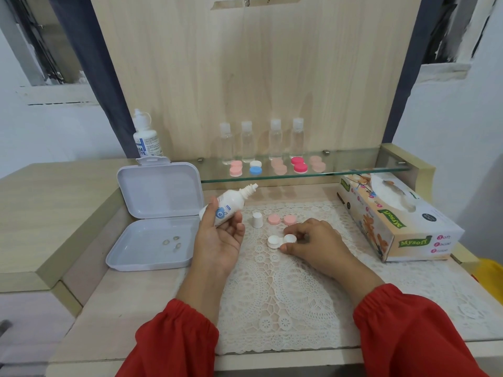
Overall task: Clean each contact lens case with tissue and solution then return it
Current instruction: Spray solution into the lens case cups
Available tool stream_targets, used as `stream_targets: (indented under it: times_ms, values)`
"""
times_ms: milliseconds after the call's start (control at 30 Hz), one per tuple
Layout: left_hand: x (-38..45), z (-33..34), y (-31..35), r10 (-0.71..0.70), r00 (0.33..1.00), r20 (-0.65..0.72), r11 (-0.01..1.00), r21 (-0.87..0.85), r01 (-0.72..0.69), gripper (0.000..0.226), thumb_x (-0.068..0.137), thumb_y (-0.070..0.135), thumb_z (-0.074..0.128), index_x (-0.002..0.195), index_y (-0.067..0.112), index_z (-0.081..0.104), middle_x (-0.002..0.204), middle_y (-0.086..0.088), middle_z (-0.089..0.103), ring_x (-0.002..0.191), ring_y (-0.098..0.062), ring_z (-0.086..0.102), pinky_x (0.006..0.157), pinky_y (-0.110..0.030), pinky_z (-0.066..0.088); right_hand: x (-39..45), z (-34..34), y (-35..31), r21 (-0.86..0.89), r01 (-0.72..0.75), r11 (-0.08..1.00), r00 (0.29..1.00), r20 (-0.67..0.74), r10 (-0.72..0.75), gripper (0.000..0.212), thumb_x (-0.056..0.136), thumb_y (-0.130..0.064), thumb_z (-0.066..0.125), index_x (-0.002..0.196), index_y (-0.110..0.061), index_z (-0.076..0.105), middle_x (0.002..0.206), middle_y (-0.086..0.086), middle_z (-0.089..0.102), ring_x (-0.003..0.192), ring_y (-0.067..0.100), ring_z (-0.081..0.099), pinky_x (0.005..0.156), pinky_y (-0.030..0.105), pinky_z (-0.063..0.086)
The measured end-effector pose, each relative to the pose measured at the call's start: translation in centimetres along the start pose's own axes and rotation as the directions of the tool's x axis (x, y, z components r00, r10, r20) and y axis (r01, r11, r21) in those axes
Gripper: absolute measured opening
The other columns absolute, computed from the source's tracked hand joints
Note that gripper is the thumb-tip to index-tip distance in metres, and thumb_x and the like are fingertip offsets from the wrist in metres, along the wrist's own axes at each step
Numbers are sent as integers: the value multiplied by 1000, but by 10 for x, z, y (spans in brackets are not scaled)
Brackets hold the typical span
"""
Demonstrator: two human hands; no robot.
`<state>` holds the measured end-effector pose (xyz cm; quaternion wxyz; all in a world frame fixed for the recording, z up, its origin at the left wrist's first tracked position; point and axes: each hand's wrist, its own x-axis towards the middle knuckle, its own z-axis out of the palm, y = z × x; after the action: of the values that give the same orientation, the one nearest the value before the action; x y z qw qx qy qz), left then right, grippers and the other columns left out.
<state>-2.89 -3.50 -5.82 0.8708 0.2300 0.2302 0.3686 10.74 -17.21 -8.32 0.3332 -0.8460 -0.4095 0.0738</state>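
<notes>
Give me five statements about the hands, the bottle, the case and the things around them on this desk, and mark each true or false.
1. The left hand holds the small solution bottle with its cap off. True; the white cap stands on the lace mat.
2. The right hand grips a tissue. False; its fingers hold the open white lens case.
3. Two pink lids lie on the mat behind the case. True.
4. The white plastic box is closed. False; it lies open with small lenses inside.
5. The tissue box sits left of the mat. False; it is on the right.
</notes>
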Motion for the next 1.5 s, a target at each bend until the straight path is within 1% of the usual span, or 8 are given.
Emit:
stream_targets:
  times_ms: [267, 667, 800, 900, 967, 1200, 1400, 1500]
  values:
    - [0, 0, 2, 1, 1000, -17, 999, -51, -2, 32, 86, 32, 68, 107, 9, 63, 93, -12, 66, 61, -11, 60, 50, -18, 51, 6, -7, -10, 258, 21, 966, 990, -142, 16, 32, 82, -41, 70, 112, -30, 67, 92, -11, 54, 83, 6, 50, 77, 28, 42]
    - [1, 0, 2, 7, 1000, 3, 1000, -24, -7, 30, 87, 30, 66, 109, 9, 61, 86, -9, 67, 59, -12, 59, 49, -18, 50, 69, 19, -59, -393, 180, 902, 984, 90, -157, 37, 90, -43, 60, 123, -28, 62, 116, 0, 60, 112, 20, 53, 92, 34, 39]
    - [4, -1, 3, 8, 1000, 6, 1000, -21, -8, 34, 87, 28, 66, 115, 8, 60, 86, -10, 67, 58, -12, 60, 49, -18, 51, 60, 9, -55, 87, 44, 995, 999, -15, -43, 23, 90, -33, 63, 111, -24, 67, 91, -5, 62, 85, 14, 61, 78, 33, 52]
    - [5, -1, 2, 8, 1000, 12, 1000, -7, -7, 39, 87, 28, 67, 118, 7, 58, 87, -11, 66, 59, -12, 60, 49, -18, 51, 40, -4, -50, 636, 37, 770, 986, -151, 77, 17, 93, -18, 61, 109, -14, 67, 91, 4, 64, 62, 2, 61, 52, 19, 52]
    - [5, 0, 1, 1, 1000, 16, 1000, 14, -1, 36, 87, 28, 67, 115, 6, 59, 85, -11, 66, 59, -12, 60, 50, -18, 51, 28, -7, -45, 751, 124, 649, 963, -250, 106, 18, 93, -13, 60, 109, -10, 67, 95, 8, 63, 67, 2, 58, 49, 10, 45]
    - [3, 2, -4, -12, 999, 42, 989, 147, 5, 42, 85, 28, 69, 117, 3, 60, 79, -10, 65, 57, -12, 58, 49, -19, 50, 23, 3, -35, 648, 257, 717, 942, -332, -37, 30, 90, -9, 64, 101, -37, 68, 100, -9, 67, 82, -1, 57, 72, 28, 54]
    - [2, 4, -5, -13, 998, 65, 979, 204, -1, 30, 85, 26, 68, 106, 6, 61, 79, -10, 64, 57, -13, 57, 51, -19, 51, 14, -2, -36, 520, 393, 758, 908, -350, -231, 36, 88, 7, 60, 114, -16, 68, 110, -1, 64, 76, -8, 54, 64, 3, 44]
    - [3, 3, -6, 7, 996, 85, 975, 221, -26, 39, 84, 25, 69, 116, 4, 59, 82, -11, 64, 59, -14, 59, 52, -21, 52, 16, 0, -31, 475, 331, 816, 924, -339, -178, 31, 91, -10, 62, 105, -37, 66, 90, -16, 65, 80, -4, 58, 77, 23, 53]
